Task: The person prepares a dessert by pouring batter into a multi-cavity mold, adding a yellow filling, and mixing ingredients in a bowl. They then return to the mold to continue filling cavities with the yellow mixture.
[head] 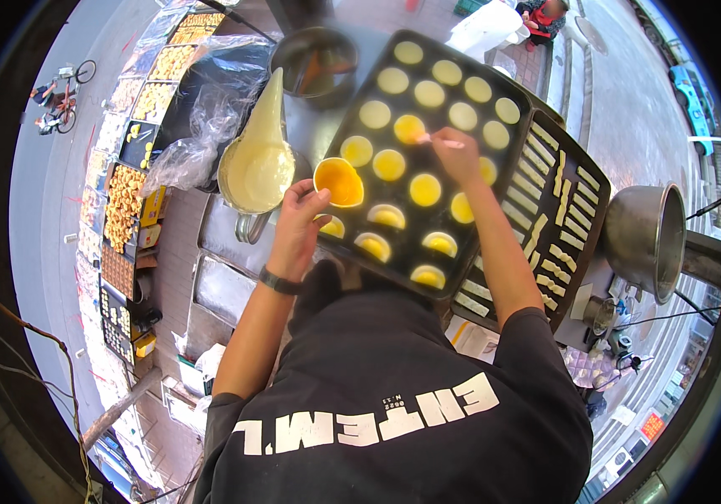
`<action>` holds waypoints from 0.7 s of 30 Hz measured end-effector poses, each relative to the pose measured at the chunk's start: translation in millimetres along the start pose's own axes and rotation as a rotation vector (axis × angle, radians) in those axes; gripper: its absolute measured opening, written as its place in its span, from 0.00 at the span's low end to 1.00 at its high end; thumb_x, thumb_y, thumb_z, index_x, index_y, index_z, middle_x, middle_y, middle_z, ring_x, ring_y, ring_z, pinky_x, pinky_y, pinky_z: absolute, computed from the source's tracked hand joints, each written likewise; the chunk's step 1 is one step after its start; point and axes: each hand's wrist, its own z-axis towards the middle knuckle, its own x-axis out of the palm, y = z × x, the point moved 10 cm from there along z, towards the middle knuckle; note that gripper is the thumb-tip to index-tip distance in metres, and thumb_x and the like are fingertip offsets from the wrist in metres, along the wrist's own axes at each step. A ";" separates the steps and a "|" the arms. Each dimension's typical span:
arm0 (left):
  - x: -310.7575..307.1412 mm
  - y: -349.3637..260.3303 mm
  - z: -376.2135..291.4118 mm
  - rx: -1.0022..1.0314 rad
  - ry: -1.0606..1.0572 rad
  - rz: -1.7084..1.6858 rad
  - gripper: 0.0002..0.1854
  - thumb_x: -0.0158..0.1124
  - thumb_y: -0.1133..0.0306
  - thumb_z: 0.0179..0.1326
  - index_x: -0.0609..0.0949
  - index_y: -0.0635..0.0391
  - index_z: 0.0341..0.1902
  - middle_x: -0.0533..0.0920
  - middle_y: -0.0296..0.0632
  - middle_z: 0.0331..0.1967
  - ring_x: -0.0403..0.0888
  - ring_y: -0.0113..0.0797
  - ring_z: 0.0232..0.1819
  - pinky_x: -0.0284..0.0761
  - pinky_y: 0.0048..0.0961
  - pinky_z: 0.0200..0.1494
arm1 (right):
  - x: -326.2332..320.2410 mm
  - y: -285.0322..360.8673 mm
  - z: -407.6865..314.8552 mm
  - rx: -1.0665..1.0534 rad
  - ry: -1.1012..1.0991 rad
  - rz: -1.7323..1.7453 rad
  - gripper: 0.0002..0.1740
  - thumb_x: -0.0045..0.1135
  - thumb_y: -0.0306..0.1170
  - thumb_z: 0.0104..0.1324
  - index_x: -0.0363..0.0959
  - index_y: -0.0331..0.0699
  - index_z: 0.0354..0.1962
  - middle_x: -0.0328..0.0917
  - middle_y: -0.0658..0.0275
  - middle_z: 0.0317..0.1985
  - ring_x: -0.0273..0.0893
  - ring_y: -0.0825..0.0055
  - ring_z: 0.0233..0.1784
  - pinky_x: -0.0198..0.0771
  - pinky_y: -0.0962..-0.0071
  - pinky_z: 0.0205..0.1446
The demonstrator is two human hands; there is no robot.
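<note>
My left hand [297, 220] grips a small cup [339, 183] of orange-yellow liquid that looks like beaten egg, tilted above the left edge of a dark baking tray [406, 243]. In my right hand [459, 156] is a small brush [444, 143] with a pale pink handle. Its tip meets a dough round [407, 128] whose top is glossy yellow. Rounds nearer my body, such as one dough round [425, 189], carry the same yellow coat. Toward the far end, several pale dough rounds [430, 94] show no such coat.
Left of the tray stand a pot of pale batter [257, 176] and a dark round pan [314, 63]. A second tray [540, 201] with pale dough strips lies right, beside a steel pot [643, 242]. Pastry trays [124, 208] line the street side. A seated person [543, 22] is beyond.
</note>
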 end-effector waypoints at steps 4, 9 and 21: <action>-1.3 -1.0 -2.1 0.010 0.007 -0.011 0.30 0.73 0.62 0.66 0.69 0.51 0.65 0.78 0.33 0.53 0.76 0.25 0.49 0.73 0.30 0.53 | -1.3 -5.7 12.9 -0.009 -0.013 -0.061 0.07 0.61 0.31 0.62 0.84 0.38 0.32 0.85 0.55 0.30 0.84 0.60 0.32 0.77 0.68 0.36; -3.9 -1.6 -6.9 0.018 0.003 -0.010 0.30 0.72 0.62 0.66 0.68 0.51 0.66 0.78 0.35 0.54 0.77 0.26 0.51 0.73 0.30 0.54 | 8.9 16.6 35.9 -0.132 -0.055 0.006 0.09 0.62 0.34 0.63 0.86 0.39 0.34 0.86 0.55 0.31 0.85 0.60 0.34 0.78 0.67 0.38; -17.6 -7.5 -15.7 0.035 -0.026 -0.015 0.28 0.72 0.63 0.67 0.69 0.51 0.65 0.78 0.37 0.55 0.77 0.27 0.54 0.74 0.31 0.54 | 97.3 16.4 68.1 -0.265 0.024 -0.043 0.12 0.63 0.39 0.65 0.87 0.40 0.33 0.87 0.57 0.32 0.85 0.60 0.35 0.79 0.67 0.40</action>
